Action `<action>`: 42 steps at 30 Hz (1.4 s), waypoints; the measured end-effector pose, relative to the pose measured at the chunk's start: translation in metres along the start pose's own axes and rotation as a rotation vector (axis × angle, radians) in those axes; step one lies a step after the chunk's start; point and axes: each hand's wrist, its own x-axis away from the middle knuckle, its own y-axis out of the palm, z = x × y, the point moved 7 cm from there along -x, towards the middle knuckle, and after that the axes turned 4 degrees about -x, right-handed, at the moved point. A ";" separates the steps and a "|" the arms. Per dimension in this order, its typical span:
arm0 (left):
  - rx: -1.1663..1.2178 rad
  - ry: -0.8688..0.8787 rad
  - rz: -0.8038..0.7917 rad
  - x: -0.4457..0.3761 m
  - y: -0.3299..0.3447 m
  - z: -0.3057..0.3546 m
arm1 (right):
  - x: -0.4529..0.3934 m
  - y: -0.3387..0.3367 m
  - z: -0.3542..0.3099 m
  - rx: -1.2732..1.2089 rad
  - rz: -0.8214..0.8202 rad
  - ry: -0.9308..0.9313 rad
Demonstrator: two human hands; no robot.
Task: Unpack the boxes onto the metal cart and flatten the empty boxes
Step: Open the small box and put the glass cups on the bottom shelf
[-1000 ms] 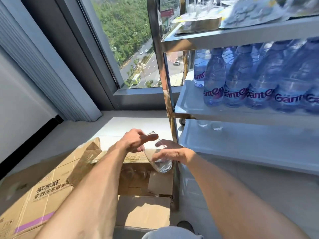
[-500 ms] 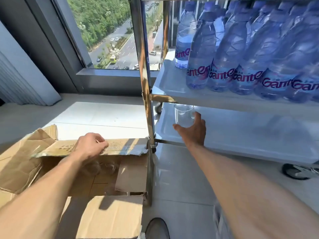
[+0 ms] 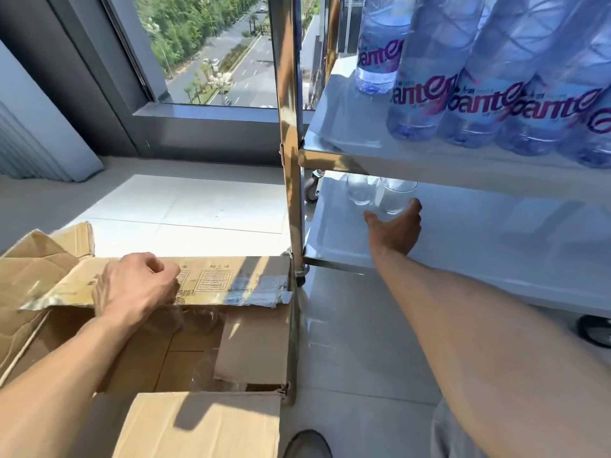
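**Glass set down on the cart's bottom shelf, next one waiting in the box**

The right hand reaches onto the lowest shelf of the metal cart, fingers and thumb spread loosely round a clear glass at about 1 o'clock in the view. I cannot tell whether they touch it or have just let go. A second glass stands just beside it, toward 9 o'clock of it, so the glasses are likely being lined up from the shelf's back corner outward. Water bottles crowd the shelf above, which would explain the lower one being used.

The left hand hangs over the open cardboard box at 8 o'clock, fingers curled and seemingly empty, probably poised for the next glass. Faint glassware shows inside, so the box is not yet ready to flatten.
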 end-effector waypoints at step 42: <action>-0.167 -0.193 -0.686 0.097 0.113 -0.005 | 0.198 0.092 -0.083 0.056 -0.798 -0.514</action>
